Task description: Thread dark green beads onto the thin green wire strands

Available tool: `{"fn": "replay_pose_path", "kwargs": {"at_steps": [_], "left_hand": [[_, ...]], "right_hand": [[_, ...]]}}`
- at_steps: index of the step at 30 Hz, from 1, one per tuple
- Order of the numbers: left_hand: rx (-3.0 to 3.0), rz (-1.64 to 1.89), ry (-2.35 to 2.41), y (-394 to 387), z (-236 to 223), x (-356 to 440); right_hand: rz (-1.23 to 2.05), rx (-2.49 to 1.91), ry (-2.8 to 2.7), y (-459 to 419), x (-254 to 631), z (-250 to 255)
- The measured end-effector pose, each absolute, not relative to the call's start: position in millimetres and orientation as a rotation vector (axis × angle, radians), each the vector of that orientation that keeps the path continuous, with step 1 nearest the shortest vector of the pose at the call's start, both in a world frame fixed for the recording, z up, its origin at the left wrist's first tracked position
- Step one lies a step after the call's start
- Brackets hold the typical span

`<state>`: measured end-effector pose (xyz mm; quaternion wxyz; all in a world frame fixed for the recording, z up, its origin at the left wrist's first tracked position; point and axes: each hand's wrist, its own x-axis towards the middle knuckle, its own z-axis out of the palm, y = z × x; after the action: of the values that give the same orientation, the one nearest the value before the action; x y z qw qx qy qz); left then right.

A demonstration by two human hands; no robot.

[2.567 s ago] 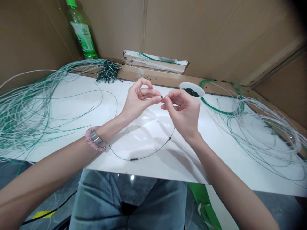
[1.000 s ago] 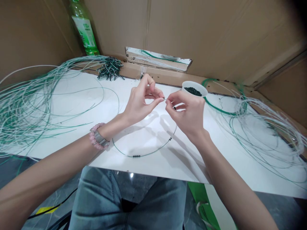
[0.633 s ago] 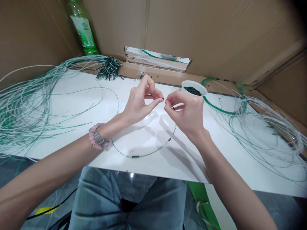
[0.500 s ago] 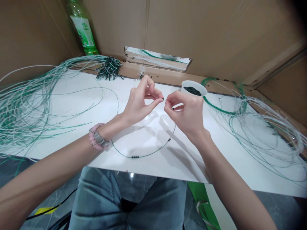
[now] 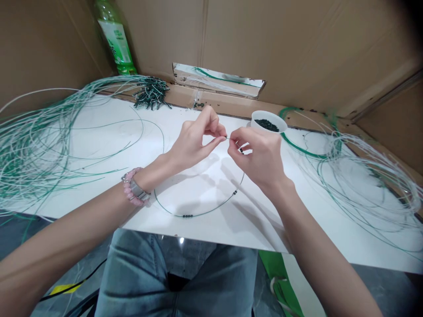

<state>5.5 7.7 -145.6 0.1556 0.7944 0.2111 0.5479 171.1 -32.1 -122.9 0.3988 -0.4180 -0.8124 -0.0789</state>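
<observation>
Above the middle of the white table my left hand pinches a tiny dark bead between thumb and forefinger. Facing it, my right hand pinches a thin green cord near its end, and the tip reaches to the bead. Whether the cord passes through the bead is too small to tell. Dark beads sit on the cord: a few just under my right fingers, a small group on the right, and a row at the bottom of the loop. Behind my right hand stands a white bowl of dark beads.
Many green and white cords spread over the left, their beaded ends bunched at the back. Coiled cords lie on the right. A green bottle stands against the cardboard wall, which has a slot.
Earlier the fingertips of both hands met; now a small gap with the cord tip across it separates them. Beads now show beneath my right fingers. In the last half second hardly anything moves.
</observation>
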Motion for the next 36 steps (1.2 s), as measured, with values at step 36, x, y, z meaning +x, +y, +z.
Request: {"fn": "replay_pose_path", "kwargs": {"at_steps": [36], "left_hand": [[2.445,1.406,0.607,16,-146,-2]], "right_hand": [[-0.068,-0.933,-2.074,-24,173,-128]]}}
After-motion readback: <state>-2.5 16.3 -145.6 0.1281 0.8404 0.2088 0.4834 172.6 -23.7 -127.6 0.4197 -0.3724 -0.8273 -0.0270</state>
